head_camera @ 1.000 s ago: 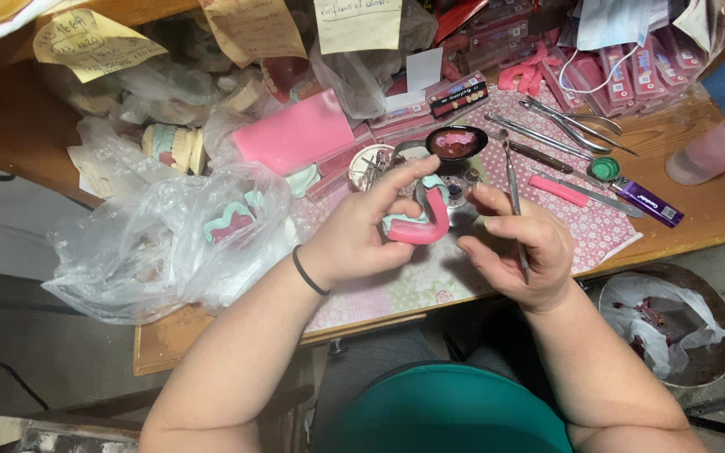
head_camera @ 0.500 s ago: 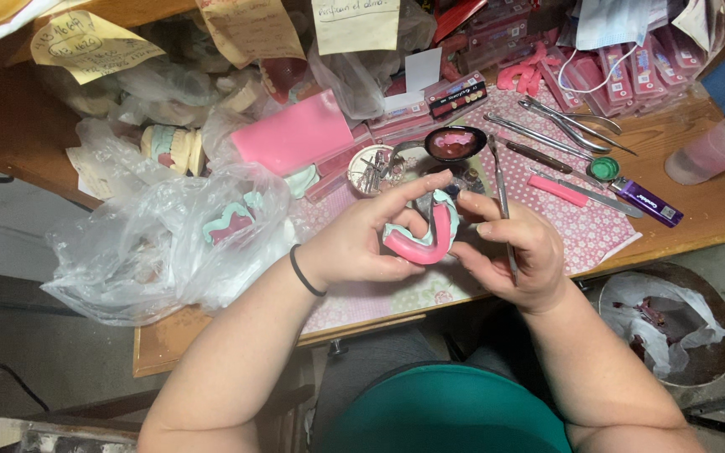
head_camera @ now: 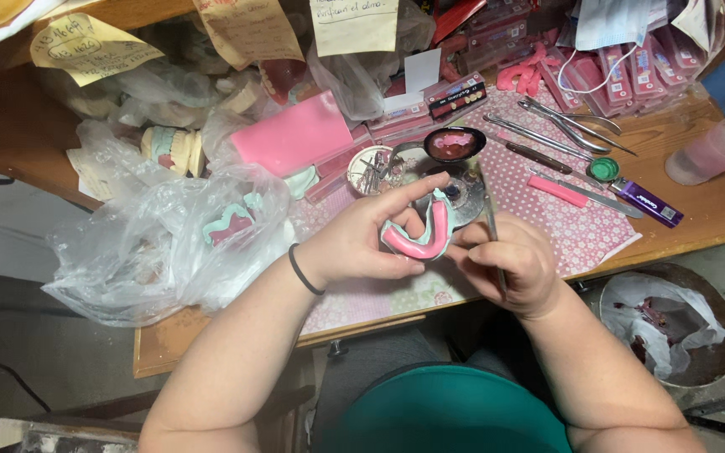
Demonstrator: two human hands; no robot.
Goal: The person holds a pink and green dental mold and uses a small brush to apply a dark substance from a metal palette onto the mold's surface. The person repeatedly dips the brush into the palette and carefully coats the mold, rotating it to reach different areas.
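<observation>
1. A horseshoe-shaped dental model with a pink wax rim on a pale green base (head_camera: 419, 235) is held above the flowered pink paper mat (head_camera: 581, 235), just in front of the person's body.
2. The left hand (head_camera: 362, 239) has its fingers closed around the model; the index finger lies stretched over its top.
3. The right hand (head_camera: 509, 264) has its fingers pinched together on a thin metal instrument (head_camera: 492, 231), whose tip is near the model.
4. Behind the hands stands a metal spoon with pink wax (head_camera: 455, 144).
5. To the left lies a crumpled clear plastic bag (head_camera: 153, 243).
6. To the right are metal tools (head_camera: 564, 122) and a purple lighter (head_camera: 646, 201).
</observation>
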